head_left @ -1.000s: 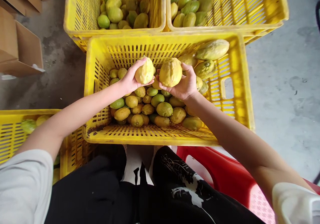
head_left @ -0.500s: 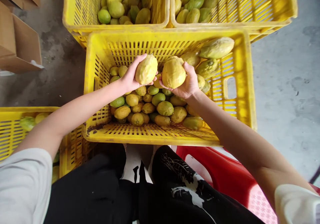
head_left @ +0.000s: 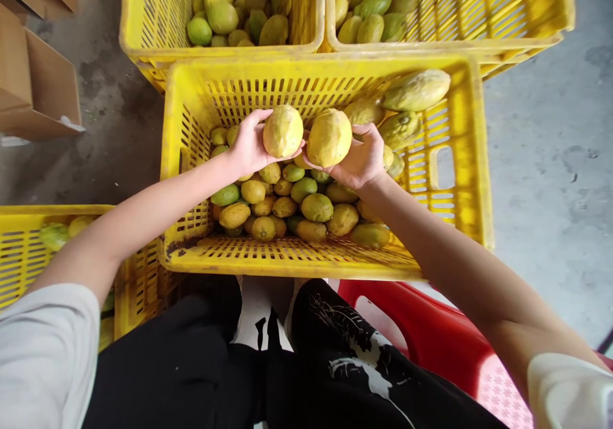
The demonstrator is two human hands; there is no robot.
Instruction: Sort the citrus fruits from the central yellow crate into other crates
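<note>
"How's the hold?"
"Left grip (head_left: 249, 144) cups one fruit (head_left: 283, 131), right grip (head_left: 363, 159) a second fruit (head_left: 329, 137), over the crate (head_left: 287, 267)."
"Risk?"
"Shallow cupping could let either roll, bruising the pile (head_left: 317, 207) below."

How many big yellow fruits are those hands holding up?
2 that I can see: one yellow fruit in the left hand and another yellow fruit in the right hand, both above the yellow crate. Another could be hidden behind them.
</note>
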